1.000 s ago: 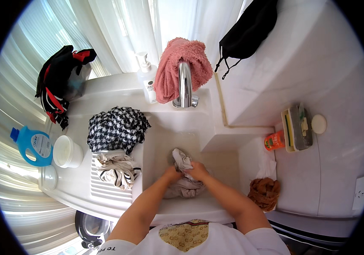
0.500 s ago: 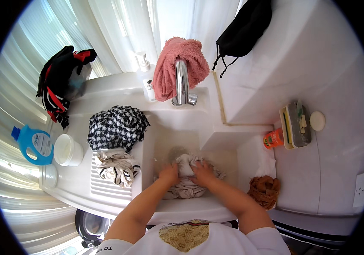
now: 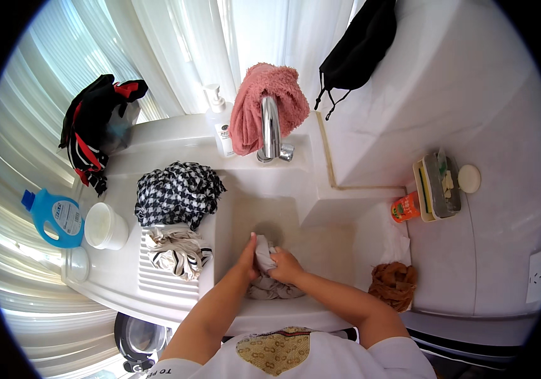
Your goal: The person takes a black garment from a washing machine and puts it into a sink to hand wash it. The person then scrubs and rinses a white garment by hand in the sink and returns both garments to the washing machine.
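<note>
A wet, pale grey-beige cloth point(image 3: 274, 289) lies bunched in the white sink basin point(image 3: 333, 243), close to its near wall. One end of this cloth stands up between my two hands. My right hand point(image 3: 287, 266) is closed around the raised end from the right. Against its left side presses my left hand point(image 3: 248, 258), one digit pointing up along the fabric and the others partly hidden behind it. Shallow, cloudy water appears to cover the basin floor beyond the cloth.
Left of the basin, a black-and-white checked cloth point(image 3: 179, 192) and a striped cream cloth point(image 3: 179, 252) lie by the ribbed washboard point(image 3: 166, 287). A white tub point(image 3: 106, 226) and blue detergent bottle point(image 3: 59, 218) stand farther left. The faucet point(image 3: 271, 129) carries a pink towel point(image 3: 267, 95). Brown cloth point(image 3: 394, 284) lies right.
My hands, earlier pressing down on the spread cloth, have come closer together and now grip a raised, gathered part of it. The cloth is bunched more tightly toward the near left.
</note>
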Tool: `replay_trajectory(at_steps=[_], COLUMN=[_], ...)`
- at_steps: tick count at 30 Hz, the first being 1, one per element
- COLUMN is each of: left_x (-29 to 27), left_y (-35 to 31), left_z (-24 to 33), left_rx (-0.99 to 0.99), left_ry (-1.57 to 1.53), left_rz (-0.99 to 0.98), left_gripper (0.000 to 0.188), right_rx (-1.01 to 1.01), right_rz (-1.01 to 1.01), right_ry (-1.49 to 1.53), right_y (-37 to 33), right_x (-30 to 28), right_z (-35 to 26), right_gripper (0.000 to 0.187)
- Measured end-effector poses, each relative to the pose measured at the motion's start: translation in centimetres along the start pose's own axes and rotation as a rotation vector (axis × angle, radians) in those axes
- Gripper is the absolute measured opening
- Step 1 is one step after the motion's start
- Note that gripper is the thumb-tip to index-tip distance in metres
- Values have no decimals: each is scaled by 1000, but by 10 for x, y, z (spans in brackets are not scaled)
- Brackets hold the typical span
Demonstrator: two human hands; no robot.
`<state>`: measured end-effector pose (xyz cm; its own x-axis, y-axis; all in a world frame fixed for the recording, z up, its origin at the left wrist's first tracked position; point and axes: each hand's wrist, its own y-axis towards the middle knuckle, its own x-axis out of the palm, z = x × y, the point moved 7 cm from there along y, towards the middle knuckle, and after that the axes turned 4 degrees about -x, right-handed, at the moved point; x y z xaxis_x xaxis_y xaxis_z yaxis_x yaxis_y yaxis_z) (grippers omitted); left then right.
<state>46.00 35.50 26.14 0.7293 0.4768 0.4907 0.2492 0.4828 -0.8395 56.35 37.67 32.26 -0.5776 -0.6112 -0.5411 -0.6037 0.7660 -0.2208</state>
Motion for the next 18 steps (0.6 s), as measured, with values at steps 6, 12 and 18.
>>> replay_trajectory(at_steps=[6, 12, 18], left_x=[59, 86, 79], left_y=[-57, -72, -84], left_z=[17, 15, 14], left_rx=[185, 288, 432], left_ry=[-196, -165, 61], left_rz=[-353, -245, -51], left_gripper=[39, 32, 29], right_rx=[-479, -149, -7], right_rz=[530, 662, 725], right_ry=[391, 147, 137], right_y=[-20, -17, -20], right_x=[-69, -60, -70], right_z=[-69, -67, -65], right_gripper=[50, 53, 37])
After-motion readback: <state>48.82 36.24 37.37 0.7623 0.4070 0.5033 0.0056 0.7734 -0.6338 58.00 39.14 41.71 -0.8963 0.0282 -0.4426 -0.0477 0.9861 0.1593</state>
